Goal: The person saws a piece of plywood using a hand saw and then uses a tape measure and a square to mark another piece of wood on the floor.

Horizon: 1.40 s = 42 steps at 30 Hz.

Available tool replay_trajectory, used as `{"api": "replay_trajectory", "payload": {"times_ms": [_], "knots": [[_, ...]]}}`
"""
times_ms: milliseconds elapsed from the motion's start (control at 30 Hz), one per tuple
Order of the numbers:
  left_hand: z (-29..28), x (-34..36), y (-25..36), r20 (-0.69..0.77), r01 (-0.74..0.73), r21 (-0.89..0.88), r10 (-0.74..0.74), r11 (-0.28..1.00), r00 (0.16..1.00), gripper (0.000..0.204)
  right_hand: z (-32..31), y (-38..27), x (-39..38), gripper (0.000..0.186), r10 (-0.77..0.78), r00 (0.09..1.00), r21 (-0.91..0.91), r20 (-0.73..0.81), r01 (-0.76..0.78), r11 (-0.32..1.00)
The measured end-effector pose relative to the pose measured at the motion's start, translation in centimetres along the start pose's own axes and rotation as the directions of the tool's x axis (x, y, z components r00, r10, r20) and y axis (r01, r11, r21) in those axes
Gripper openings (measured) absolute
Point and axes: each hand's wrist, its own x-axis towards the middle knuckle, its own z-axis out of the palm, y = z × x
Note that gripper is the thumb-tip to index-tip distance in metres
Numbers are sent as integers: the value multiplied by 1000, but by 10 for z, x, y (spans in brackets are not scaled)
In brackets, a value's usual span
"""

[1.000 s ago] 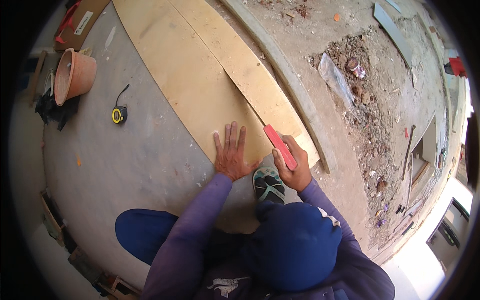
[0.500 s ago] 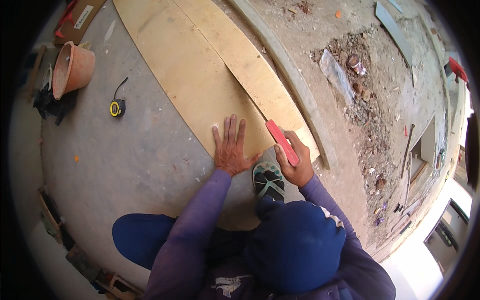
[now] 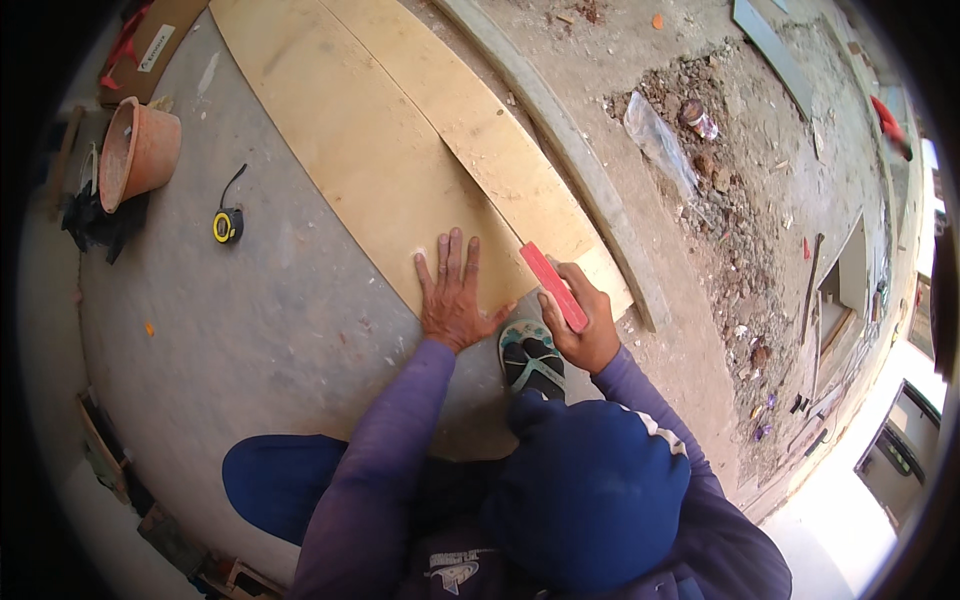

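Observation:
My left hand (image 3: 453, 296) lies flat, fingers spread, on the near end of a long plywood sheet (image 3: 340, 130) resting on the concrete floor. My right hand (image 3: 583, 325) grips a flat red cutter-like tool (image 3: 553, 285), its tip at the seam between the wide sheet and a narrower plywood strip (image 3: 490, 150) alongside. A foot in a sandal (image 3: 531, 361) sits just below the sheet's near edge, between my two hands. My purple sleeves and blue cap fill the lower part of the view.
A yellow tape measure (image 3: 227, 224) lies on the concrete left of the sheet. An orange bucket (image 3: 138, 150) stands at far left beside dark rags. A concrete curb (image 3: 570, 160) runs right of the strips, with rubble, a plastic bag (image 3: 655, 140) and dirt beyond.
My right hand has drawn the red tool slightly back along the seam toward me. My left hand stays pressed on the sheet.

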Motion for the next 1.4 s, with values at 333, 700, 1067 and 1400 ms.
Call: {"api": "replay_trajectory", "payload": {"times_ms": [333, 700, 1067, 1400], "knots": [[-1, -1, -2, -27, -19, -12, 18, 1000, 999, 120, -1, -4, 19, 32, -53, 998, -19, -44, 52, 998], [-1, -7, -9, 14, 15, -14, -15, 1000, 1000, 122, -73, -17, -100, 35, 162, 984, -95, 76, -155, 983], [-2, -7, -10, 20, 25, -2, -25, 1000, 999, 121, -31, -4, -50, 35, 135, 988, -39, 79, -133, 990], [-1, 4, 2, 10, -3, 4, 3, 1000, 1000, 121, -4, 8, 1, 33, -52, 998, -53, -44, 50, 997]]}}
